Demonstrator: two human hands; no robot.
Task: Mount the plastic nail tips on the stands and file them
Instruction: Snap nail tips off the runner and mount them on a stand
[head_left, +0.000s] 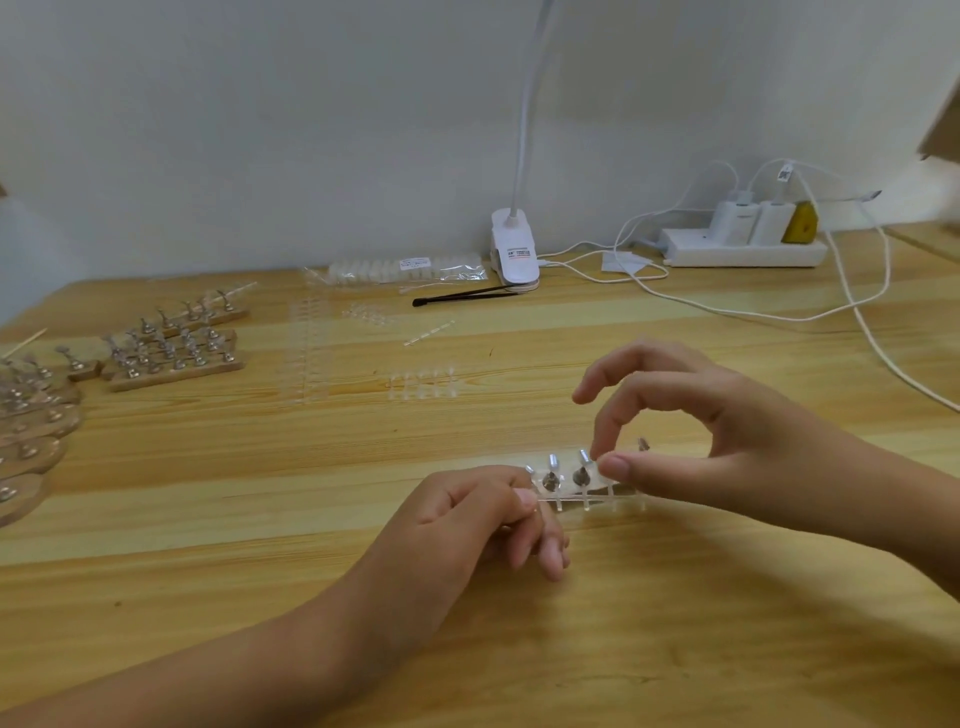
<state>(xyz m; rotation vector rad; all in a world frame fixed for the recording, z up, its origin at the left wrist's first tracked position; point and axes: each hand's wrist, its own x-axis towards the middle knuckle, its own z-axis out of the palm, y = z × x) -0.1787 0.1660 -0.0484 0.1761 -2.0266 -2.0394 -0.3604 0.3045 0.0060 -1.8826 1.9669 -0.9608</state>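
Observation:
A clear strip of plastic nail tips (592, 500) is held just above the wooden table (311, 519), near its middle. My left hand (467, 514) pinches the strip's left end. My right hand (691, 441) pinches a small clear nail tip between thumb and forefinger, right beside a metal stand (582, 473). Two neighbouring stands (551, 475) behind the strip carry clear tips. Another stand (644, 444) pokes up behind my right hand. The base under these stands is mostly hidden.
Wooden bases with many mounted stands (171, 348) crowd the left side. Clear tip strips (423, 384) and a bag of tips (400, 270) lie further back, with black tweezers (462, 296). A clip lamp (514, 249), power strip (743, 247) and white cables (857, 312) occupy the back right.

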